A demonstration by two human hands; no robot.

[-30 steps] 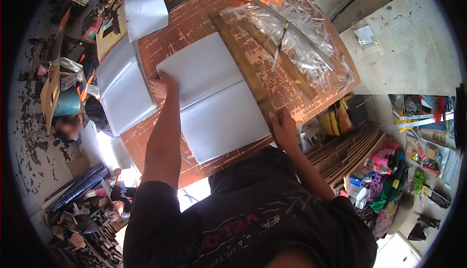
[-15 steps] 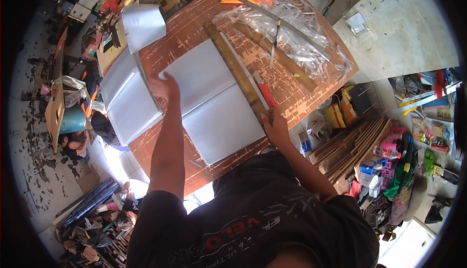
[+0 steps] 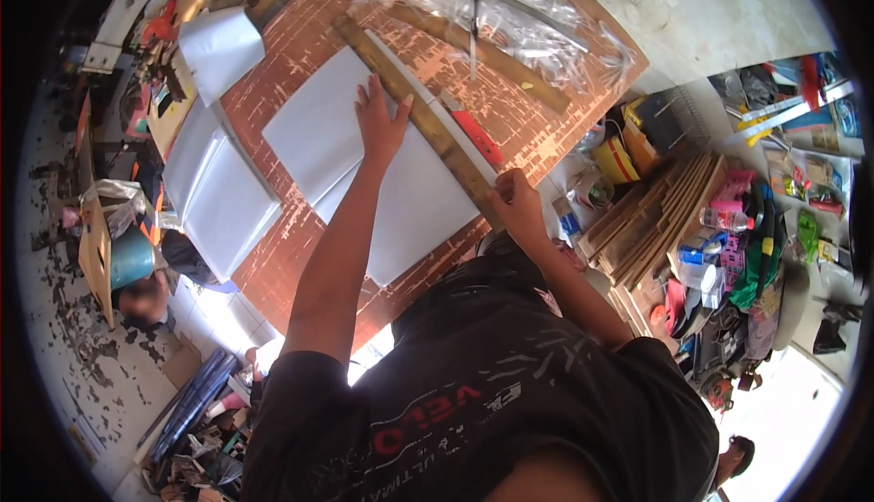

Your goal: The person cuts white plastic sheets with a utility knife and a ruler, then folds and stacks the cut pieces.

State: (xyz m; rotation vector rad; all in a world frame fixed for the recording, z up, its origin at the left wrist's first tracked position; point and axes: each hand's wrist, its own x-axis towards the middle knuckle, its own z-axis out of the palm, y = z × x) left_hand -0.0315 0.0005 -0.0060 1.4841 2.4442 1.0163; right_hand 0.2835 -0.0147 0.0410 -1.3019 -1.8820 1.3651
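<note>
A long flat brown strip (image 3: 443, 140), like a wooden straightedge, lies across a stack of whitish translucent sheets (image 3: 319, 115) on the worn brown table. My left hand (image 3: 380, 129) is open on the sheets, its fingers spread and their tips at the strip's left edge. At the strip's near end my right hand (image 3: 517, 203) is closed, thumb against the strip's edge; whatever is in its fingers is hidden. Just beyond that hand lies a flat red tool (image 3: 477, 137), beside a narrow margin of sheet showing past the strip.
A second brown strip (image 3: 492, 60), a slim cutter-like tool (image 3: 474, 33) and a heap of clear plastic offcuts (image 3: 519, 1) occupy the far right. More sheets (image 3: 223, 197) lie at the table's left edge. Stacked boards (image 3: 651, 215) stand off the right side.
My left hand has moved right, from the sheets' left edge to the strip, and its fingers have spread. My right hand stays at the strip's near end. The whole view has shifted slightly.
</note>
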